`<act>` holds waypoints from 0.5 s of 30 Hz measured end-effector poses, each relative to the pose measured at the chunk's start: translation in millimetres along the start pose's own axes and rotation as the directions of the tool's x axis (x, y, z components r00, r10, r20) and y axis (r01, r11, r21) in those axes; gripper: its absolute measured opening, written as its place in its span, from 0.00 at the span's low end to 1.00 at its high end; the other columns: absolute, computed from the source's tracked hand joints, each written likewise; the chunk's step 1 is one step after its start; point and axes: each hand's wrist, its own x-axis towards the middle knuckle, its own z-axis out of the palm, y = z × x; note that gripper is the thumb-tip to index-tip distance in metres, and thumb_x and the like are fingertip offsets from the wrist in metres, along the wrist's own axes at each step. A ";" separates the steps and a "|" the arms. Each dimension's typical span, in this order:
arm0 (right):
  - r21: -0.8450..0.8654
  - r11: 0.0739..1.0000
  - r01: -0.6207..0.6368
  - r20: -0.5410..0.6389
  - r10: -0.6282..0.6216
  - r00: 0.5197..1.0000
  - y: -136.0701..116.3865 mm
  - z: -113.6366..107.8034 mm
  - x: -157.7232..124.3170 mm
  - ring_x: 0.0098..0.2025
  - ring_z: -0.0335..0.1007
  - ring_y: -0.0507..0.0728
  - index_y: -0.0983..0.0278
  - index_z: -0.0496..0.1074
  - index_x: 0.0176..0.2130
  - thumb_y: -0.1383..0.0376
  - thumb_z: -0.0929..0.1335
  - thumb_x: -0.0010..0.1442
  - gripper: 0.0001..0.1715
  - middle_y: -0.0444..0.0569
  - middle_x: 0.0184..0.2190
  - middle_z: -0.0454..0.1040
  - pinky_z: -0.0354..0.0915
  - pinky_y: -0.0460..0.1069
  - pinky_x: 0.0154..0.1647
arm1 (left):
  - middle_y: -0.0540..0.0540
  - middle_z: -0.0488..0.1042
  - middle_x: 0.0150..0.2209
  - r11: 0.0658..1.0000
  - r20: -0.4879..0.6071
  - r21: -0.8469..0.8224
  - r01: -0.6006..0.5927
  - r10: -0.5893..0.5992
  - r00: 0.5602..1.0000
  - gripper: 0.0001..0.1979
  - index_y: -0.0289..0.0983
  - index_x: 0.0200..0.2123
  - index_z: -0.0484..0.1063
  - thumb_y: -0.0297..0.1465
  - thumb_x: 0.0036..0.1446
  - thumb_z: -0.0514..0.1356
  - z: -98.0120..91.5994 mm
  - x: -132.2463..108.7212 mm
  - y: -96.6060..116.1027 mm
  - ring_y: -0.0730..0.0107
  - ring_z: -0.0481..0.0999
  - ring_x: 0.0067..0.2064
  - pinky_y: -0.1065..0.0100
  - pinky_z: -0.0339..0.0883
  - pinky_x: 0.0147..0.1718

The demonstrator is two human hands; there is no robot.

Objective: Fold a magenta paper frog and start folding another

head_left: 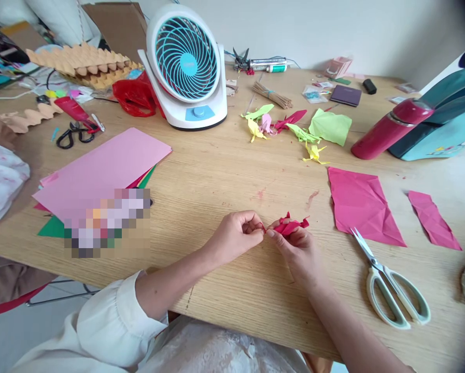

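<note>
My left hand and my right hand meet near the front middle of the wooden table. Both pinch a small folded piece of dark pink paper, a partly made origami figure. The left fingers pinch its left tip; the right fingers are closed under and around its body. A creased dark pink sheet lies just to the right, with a narrower pink strip beyond it. White-handled scissors lie near the right hand.
A stack of coloured paper with a pink top sheet lies left. A white and teal fan stands at the back, with folded yellow, green and pink paper figures, a red bottle, black scissors and brown paper shapes around.
</note>
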 end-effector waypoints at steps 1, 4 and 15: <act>0.021 0.999 -0.025 -0.013 0.025 1.000 1.1 0.2 0.0 0.32 0.65 0.54 0.60 0.76 0.27 0.56 0.78 0.49 0.13 0.45 0.27 0.72 0.63 0.49 0.36 | 0.55 0.64 0.22 0.997 -0.016 0.058 -0.050 0.051 0.999 0.04 0.35 0.24 0.67 0.27 0.49 0.60 0.3 -1.1 1.2 0.81 0.60 0.23 0.76 0.53 0.22; 0.069 0.994 -0.087 -0.025 0.089 0.996 3.6 -0.1 0.3 0.30 0.63 0.52 0.61 0.77 0.28 0.55 0.79 0.47 0.15 0.44 0.26 0.72 0.62 0.48 0.34 | 0.54 0.66 0.23 0.966 -0.051 0.198 -0.165 0.178 0.983 0.05 0.35 0.25 0.68 0.24 0.52 0.58 1.0 -4.3 4.7 0.80 0.63 0.24 0.76 0.56 0.24; 0.104 0.981 -0.163 -0.013 0.165 0.986 2.1 -3.2 3.7 0.24 0.60 0.50 0.63 0.75 0.26 0.53 0.78 0.48 0.18 0.42 0.21 0.69 0.58 0.47 0.27 | 0.52 0.73 0.28 0.940 -0.038 0.270 -0.206 0.224 0.974 0.02 0.36 0.30 0.71 0.27 0.56 0.61 4.7 -6.4 2.0 0.79 0.68 0.27 0.76 0.61 0.28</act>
